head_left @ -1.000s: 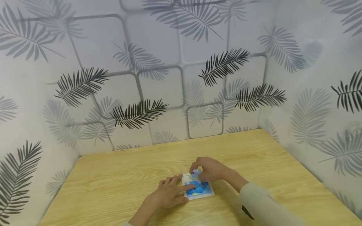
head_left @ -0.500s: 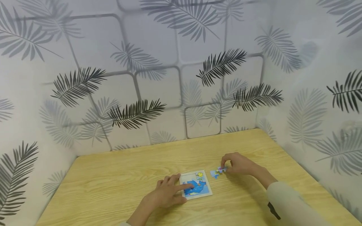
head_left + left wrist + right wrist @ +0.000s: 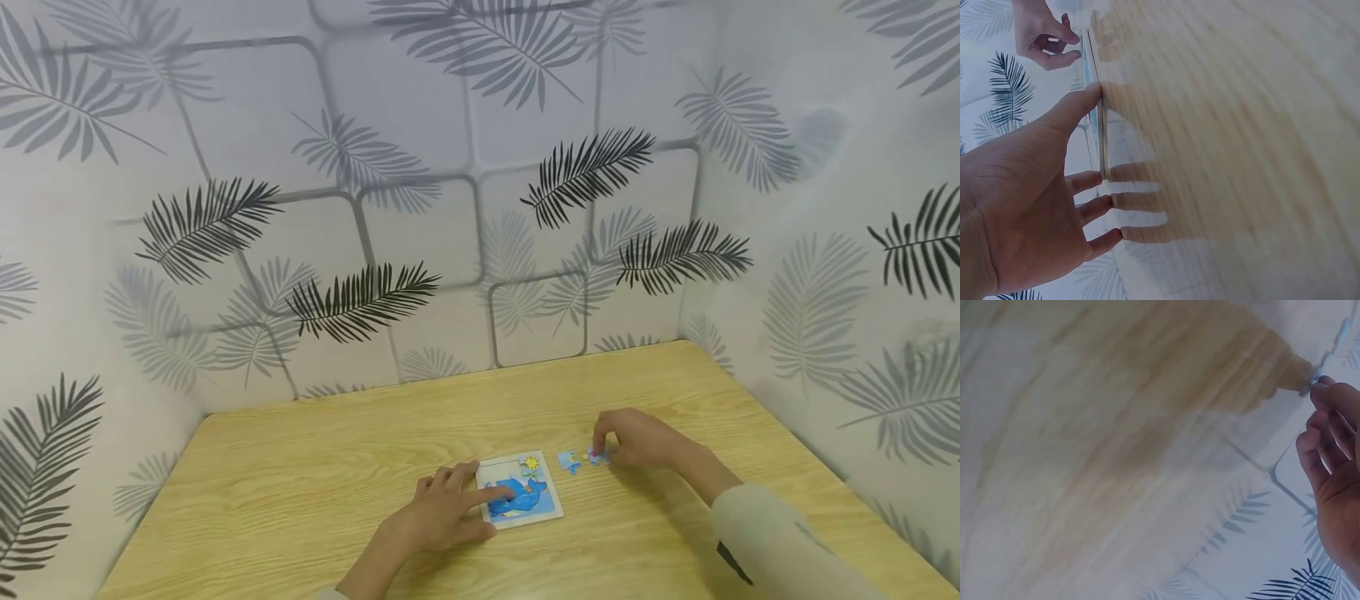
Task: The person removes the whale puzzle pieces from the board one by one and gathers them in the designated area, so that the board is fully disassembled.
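A square jigsaw puzzle [image 3: 527, 504] with a blue dolphin picture lies in a white frame on the table; a sun piece [image 3: 531, 463] fills its top right corner. My left hand [image 3: 444, 510] rests at the frame's left side, its index finger stretched over the dolphin and its thumb at the near edge. To the right of the frame, my right hand [image 3: 645, 439] pinches a small blue puzzle piece [image 3: 596, 457] with a pink mark at the table top. Thumb and fingertips meet on that piece in the right wrist view. Another blue piece [image 3: 569, 462] lies between it and the frame.
The wood-grain table [image 3: 322, 483] reaches back to a wall [image 3: 420, 225] covered in leaf-patterned paper. A second papered wall [image 3: 825, 317] runs along the table's right side.
My right hand has moved right from the frame to the table with a piece. The two loose pieces, close together half a second ago, now lie slightly apart. My left hand stays put.
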`<move>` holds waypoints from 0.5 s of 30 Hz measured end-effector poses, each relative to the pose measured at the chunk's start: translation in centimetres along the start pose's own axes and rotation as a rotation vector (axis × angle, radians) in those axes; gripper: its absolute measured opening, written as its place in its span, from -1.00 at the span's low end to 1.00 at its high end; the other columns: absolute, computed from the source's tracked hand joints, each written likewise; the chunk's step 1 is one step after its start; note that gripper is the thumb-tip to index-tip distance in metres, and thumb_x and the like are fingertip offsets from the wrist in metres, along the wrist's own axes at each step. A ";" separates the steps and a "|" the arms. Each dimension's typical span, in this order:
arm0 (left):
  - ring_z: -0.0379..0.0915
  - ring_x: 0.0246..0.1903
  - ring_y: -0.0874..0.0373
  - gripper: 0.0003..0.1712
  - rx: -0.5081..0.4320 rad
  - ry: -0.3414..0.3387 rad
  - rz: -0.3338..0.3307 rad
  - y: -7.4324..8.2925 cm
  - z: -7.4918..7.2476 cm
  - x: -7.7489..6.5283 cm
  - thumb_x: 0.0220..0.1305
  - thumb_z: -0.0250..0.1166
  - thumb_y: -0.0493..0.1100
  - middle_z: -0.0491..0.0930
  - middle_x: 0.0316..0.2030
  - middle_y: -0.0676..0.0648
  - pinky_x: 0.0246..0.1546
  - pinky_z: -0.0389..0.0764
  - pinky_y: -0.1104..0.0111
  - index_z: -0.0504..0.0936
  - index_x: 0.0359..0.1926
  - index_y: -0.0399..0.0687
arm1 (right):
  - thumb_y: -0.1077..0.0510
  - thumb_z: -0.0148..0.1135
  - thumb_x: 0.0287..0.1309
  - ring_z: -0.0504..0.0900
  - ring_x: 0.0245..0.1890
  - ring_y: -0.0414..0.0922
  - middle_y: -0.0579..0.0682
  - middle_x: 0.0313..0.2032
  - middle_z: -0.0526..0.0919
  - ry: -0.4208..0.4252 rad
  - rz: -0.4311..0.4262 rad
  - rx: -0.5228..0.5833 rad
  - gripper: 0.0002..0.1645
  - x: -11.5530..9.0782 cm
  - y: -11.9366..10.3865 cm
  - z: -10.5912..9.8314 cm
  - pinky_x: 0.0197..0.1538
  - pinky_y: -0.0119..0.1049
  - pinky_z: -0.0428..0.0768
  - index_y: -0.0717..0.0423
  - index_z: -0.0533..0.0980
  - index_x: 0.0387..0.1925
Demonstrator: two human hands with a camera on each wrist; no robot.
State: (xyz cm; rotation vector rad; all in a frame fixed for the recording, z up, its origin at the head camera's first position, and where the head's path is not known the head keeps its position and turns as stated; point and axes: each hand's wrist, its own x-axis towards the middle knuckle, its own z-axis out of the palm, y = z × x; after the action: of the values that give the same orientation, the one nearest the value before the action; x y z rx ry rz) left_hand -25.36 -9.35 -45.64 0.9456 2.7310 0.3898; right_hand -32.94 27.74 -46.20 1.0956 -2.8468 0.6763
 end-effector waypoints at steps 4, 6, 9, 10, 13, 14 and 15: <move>0.08 0.46 -0.30 -0.38 0.004 -0.004 -0.009 -0.1 0.0 -0.1 0.47 0.22 0.26 0.07 0.58 -0.23 0.33 0.19 -0.29 0.37 0.50 0.58 | 0.46 0.38 0.10 0.52 -0.37 -0.25 -0.14 -0.21 0.64 0.026 -0.029 -0.041 -0.72 1.2 -0.9 0.2 -0.26 -0.30 0.58 0.01 0.72 -0.32; 0.07 0.46 -0.30 -0.38 0.008 -0.005 -0.012 -0.2 0.0 -0.1 0.47 0.21 0.26 0.07 0.58 -0.23 0.33 0.19 -0.29 0.36 0.50 0.58 | 0.43 0.38 0.14 0.46 -0.44 -0.30 -0.13 -0.18 0.64 0.024 -0.035 -0.026 -0.74 2.1 -1.6 0.6 -0.32 -0.35 0.54 0.01 0.71 -0.26; 0.07 0.47 -0.31 -0.38 0.005 -0.006 -0.008 -0.2 0.0 -0.1 0.48 0.21 0.26 0.07 0.58 -0.23 0.33 0.19 -0.29 0.36 0.50 0.57 | 0.38 0.40 0.19 0.42 -0.50 -0.34 -0.10 -0.11 0.65 -0.016 -0.053 0.033 -0.74 3.5 -2.9 1.6 -0.35 -0.38 0.53 0.03 0.70 -0.12; 0.07 0.47 -0.31 -0.38 0.009 -0.006 -0.007 -0.2 0.0 -0.1 0.48 0.20 0.26 0.07 0.58 -0.23 0.33 0.19 -0.28 0.36 0.50 0.57 | 0.38 0.39 0.21 0.41 -0.50 -0.34 -0.07 -0.09 0.65 -0.034 -0.065 0.054 -0.71 3.9 -3.4 2.0 -0.35 -0.39 0.53 0.04 0.69 -0.07; 0.07 0.47 -0.30 -0.37 0.010 -0.009 -0.002 -0.1 -0.1 -0.1 0.48 0.20 0.25 0.07 0.58 -0.23 0.32 0.20 -0.26 0.36 0.51 0.54 | 0.37 0.38 0.25 0.41 -0.48 -0.33 0.01 -0.05 0.65 -0.084 -0.101 0.102 -0.63 5.0 -4.7 2.9 -0.33 -0.39 0.54 0.09 0.67 0.07; 0.07 0.47 -0.30 -0.37 0.014 -0.011 -0.003 -0.1 -0.1 -0.1 0.49 0.20 0.25 0.07 0.58 -0.22 0.32 0.20 -0.26 0.36 0.51 0.54 | 0.38 0.37 0.24 0.41 -0.46 -0.32 0.03 -0.04 0.64 -0.097 -0.114 0.102 -0.61 5.2 -5.1 3.1 -0.32 -0.40 0.54 0.10 0.67 0.09; 0.07 0.47 -0.29 -0.37 0.018 -0.012 -0.003 0.0 -0.1 -0.1 0.49 0.20 0.25 0.07 0.58 -0.22 0.32 0.21 -0.25 0.35 0.51 0.54 | 0.38 0.37 0.23 0.42 -0.43 -0.31 0.04 -0.04 0.64 -0.111 -0.121 0.101 -0.59 5.5 -5.5 3.3 -0.30 -0.40 0.54 0.10 0.67 0.10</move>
State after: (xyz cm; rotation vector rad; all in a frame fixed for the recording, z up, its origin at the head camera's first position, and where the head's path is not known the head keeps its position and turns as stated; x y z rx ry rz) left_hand -25.33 -9.43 -45.53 0.9451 2.7294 0.3584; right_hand -33.12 19.33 -46.10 1.3481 -2.8341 0.7825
